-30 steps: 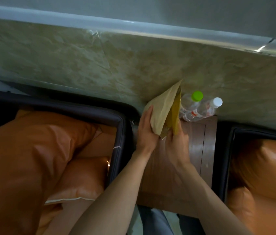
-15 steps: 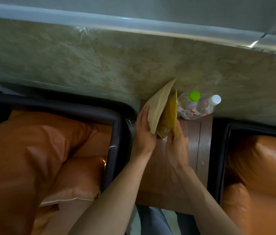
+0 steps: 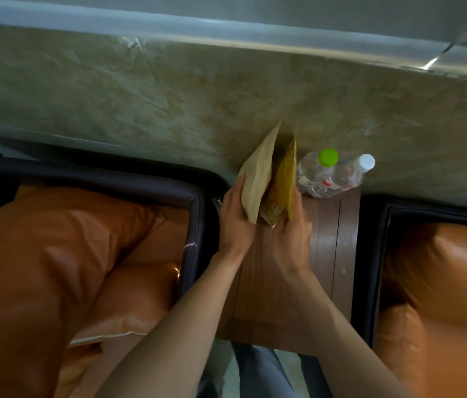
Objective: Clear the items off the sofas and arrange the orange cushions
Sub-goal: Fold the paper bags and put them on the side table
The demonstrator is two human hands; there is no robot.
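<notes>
While both bare forearms reach forward over a narrow wooden side table (image 3: 324, 254), each hand grips one flat packet, the two stood on edge, side by side, with their faces nearly touching. Left hand (image 3: 233, 218): fingers curled behind a plain tan paper envelope (image 3: 258, 179), thumb pressed along its near edge; closed on it. Envelope is matte, unprinted, creased softly, one pointed corner up against the wall. Right hand (image 3: 291, 235): wrapped around the lower end of a yellow snack packet (image 3: 282, 182), glossy, with red and white print too blurred to read; its bottom seam shows clear plastic. Both packets are held above the far end of the table top, close to the marbled beige wall (image 3: 169, 90).

Just right of the packets, two clear plastic bottles stand at the table's back edge, touching each other: one with a green cap (image 3: 317, 170), one with a white cap (image 3: 352, 176); red label marks on the latter.

Dark-framed sofas flank the table. Left sofa (image 3: 195, 214): large orange cushions (image 3: 48, 254), shiny, rumpled, piled unevenly, one with a pale piped edge. Right sofa (image 3: 375, 254): another glossy orange cushion (image 3: 450, 282), puffed.
</notes>
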